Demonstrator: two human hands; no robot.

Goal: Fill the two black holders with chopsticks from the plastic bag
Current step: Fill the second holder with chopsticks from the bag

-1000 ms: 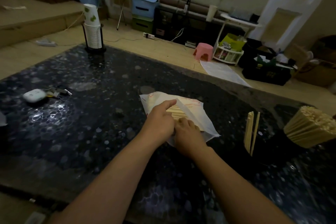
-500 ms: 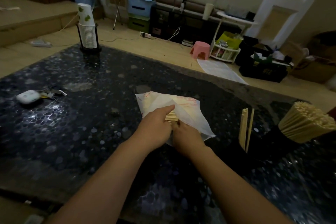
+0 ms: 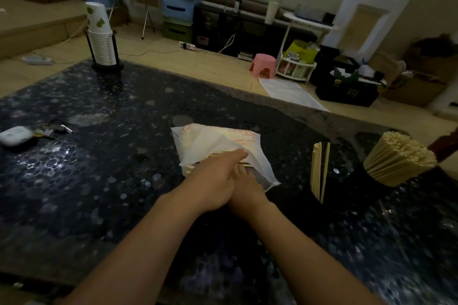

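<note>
A white plastic bag (image 3: 218, 142) with red print lies on the dark table (image 3: 99, 181), a bundle of pale wooden chopsticks (image 3: 192, 168) showing at its near mouth. My left hand (image 3: 215, 181) lies over that mouth and holds the bag down around the bundle. Partly under it, my right hand (image 3: 249, 192) has its fingers at the chopsticks inside the bag; their tips are hidden. To the right stands a black holder (image 3: 322, 208) with a few upright chopsticks (image 3: 318, 168). Further right, a second black holder (image 3: 381, 190) is packed with chopsticks (image 3: 399, 156).
A stack of paper cups (image 3: 101, 39) in a black stand sits at the table's far left corner. A white case (image 3: 14, 135) and keys (image 3: 53, 129) lie at the left edge. On the floor beyond are a pink stool (image 3: 264, 64), boxes and a white rack.
My left hand has slid right and now overlaps the right hand at the bag's mouth. The camera view has shifted slightly; bag and holders stay where they were.
</note>
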